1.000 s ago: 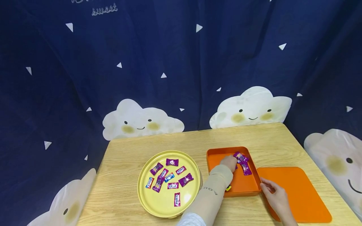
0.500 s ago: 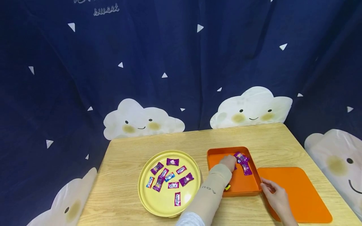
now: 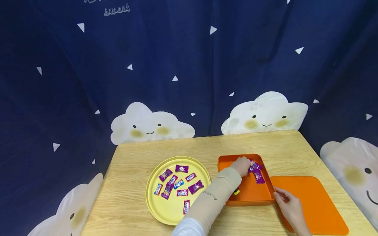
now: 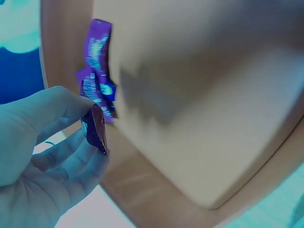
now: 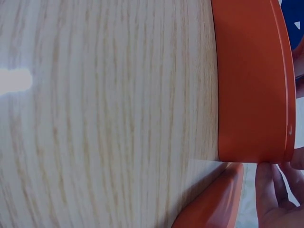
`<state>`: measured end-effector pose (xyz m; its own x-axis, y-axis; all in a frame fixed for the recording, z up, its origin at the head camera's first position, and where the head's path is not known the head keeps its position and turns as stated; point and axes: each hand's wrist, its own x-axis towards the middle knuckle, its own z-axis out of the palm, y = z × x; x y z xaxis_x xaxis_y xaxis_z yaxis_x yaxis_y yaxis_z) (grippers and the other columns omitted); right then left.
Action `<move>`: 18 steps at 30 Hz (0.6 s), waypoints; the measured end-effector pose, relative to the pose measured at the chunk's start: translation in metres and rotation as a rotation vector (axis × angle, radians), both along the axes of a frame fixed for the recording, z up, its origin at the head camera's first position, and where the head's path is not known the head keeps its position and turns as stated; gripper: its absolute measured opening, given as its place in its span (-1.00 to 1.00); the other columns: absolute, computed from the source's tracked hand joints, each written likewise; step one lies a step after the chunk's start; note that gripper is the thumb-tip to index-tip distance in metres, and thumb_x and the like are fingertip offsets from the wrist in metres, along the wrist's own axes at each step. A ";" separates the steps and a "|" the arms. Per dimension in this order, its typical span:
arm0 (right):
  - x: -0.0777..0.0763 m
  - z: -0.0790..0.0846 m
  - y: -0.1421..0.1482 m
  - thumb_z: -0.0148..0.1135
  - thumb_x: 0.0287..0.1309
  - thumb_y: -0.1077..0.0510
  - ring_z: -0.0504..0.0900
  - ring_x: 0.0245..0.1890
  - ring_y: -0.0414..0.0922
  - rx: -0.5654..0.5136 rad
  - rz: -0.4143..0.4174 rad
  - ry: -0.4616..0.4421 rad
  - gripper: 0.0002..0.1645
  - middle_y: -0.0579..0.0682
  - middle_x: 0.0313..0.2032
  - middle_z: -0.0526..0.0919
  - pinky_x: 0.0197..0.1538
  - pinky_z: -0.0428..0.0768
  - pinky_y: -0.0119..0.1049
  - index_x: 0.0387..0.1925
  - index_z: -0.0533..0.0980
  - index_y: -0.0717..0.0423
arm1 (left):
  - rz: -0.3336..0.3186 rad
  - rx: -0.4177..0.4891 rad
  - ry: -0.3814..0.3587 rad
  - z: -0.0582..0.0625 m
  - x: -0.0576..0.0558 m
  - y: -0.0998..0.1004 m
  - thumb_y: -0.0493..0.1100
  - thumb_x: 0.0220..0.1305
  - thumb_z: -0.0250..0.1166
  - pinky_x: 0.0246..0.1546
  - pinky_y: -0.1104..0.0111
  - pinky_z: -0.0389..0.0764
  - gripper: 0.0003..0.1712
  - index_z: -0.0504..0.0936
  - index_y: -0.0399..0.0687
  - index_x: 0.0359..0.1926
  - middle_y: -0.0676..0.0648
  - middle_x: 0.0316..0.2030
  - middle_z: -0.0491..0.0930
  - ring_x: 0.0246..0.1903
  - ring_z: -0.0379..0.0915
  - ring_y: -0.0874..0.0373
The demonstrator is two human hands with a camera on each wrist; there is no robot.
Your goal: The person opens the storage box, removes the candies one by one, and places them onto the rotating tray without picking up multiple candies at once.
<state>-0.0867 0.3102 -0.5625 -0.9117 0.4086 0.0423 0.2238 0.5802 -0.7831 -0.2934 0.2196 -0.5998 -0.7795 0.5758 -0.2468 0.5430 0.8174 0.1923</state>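
Observation:
My left hand (image 3: pixel 241 166) reaches into the orange box (image 3: pixel 251 196). In the left wrist view it pinches a purple-wrapped candy (image 4: pixel 94 126) between thumb and fingers. More purple candies (image 3: pixel 259 177) lie just beyond, along the box's right side. At the box's front right corner my right hand (image 3: pixel 288 205) grips the wall, its fingers curled; in the right wrist view its fingers (image 5: pixel 267 183) meet the corner. My left forearm hides part of the box, including most of a small black and yellow item (image 3: pixel 236 191).
A round yellow tray (image 3: pixel 152 205) left of the box bears several purple, pink and blue candies (image 3: pixel 178 184). To the right lies a flat orange lid (image 3: pixel 316 203). The wooden table (image 3: pixel 127 183) ends at a dark blue curtain (image 3: pixel 165 49).
My left hand has shifted slightly right and away from me inside the box, closer to the purple candies. My right hand stays at the corner. The head view has turned slightly.

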 end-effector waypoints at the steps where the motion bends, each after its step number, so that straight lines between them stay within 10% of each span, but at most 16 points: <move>1: 0.000 0.000 0.000 0.16 0.17 0.15 0.39 -0.45 -0.62 -0.003 0.002 -0.005 -0.61 0.23 -0.21 0.64 -0.42 0.45 -0.62 -0.01 0.50 0.30 | -0.009 -0.069 0.004 0.031 0.015 -0.011 0.04 0.03 0.36 -0.14 0.55 0.42 -0.66 0.61 0.22 -0.10 0.19 -0.21 0.52 -0.24 0.42 0.34; 4: 0.000 0.000 0.000 0.16 0.17 0.15 0.39 -0.46 -0.61 -0.003 0.006 -0.007 -0.61 0.23 -0.22 0.64 -0.43 0.45 -0.60 -0.02 0.51 0.30 | -0.045 -0.058 0.062 0.091 0.048 -0.040 -0.07 0.04 0.37 -0.17 0.58 0.43 -0.70 0.64 0.13 -0.13 0.14 -0.24 0.51 -0.30 0.39 0.32; 7: 0.000 0.001 0.000 0.16 0.17 0.15 0.39 -0.46 -0.61 -0.004 0.005 -0.005 -0.61 0.24 -0.22 0.64 -0.43 0.44 -0.62 -0.02 0.50 0.32 | -0.083 -0.024 0.093 0.119 0.062 -0.055 -0.11 0.09 0.33 -0.20 0.64 0.40 -0.74 0.64 0.09 -0.13 0.13 -0.27 0.49 -0.36 0.33 0.34; 18: 0.001 0.000 0.000 0.17 0.16 0.15 0.39 -0.47 -0.62 0.017 -0.002 0.010 -0.60 0.22 -0.24 0.65 -0.43 0.41 -0.65 -0.02 0.51 0.32 | -0.251 0.016 0.180 0.141 0.075 -0.081 -0.08 0.10 0.32 -0.16 0.64 0.41 -0.72 0.64 0.10 -0.12 0.09 -0.16 0.49 -0.27 0.36 0.31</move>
